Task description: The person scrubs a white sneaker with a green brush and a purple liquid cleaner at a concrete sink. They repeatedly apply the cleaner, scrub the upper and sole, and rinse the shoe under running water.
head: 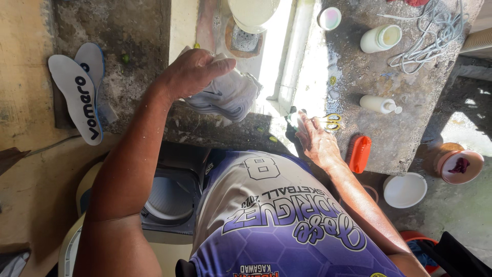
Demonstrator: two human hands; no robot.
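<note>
My left hand (193,72) grips a white sneaker (228,95) from above and holds it against the edge of a rough concrete ledge (369,77). My right hand (318,139) lies on that ledge with its fingers stretched out. The fingertips touch a pair of yellow-handled scissors (332,121). Whether they have closed on the scissors I cannot tell. A purple and white jersey (277,215) fills the lower middle of the view.
Two grey insoles (77,97) lean at the left. On the ledge are an orange brush (359,153), two white bottles (380,38) (379,104) and a coiled cord (435,31). A white bowl (405,190) and a pink bowl (461,166) sit lower right.
</note>
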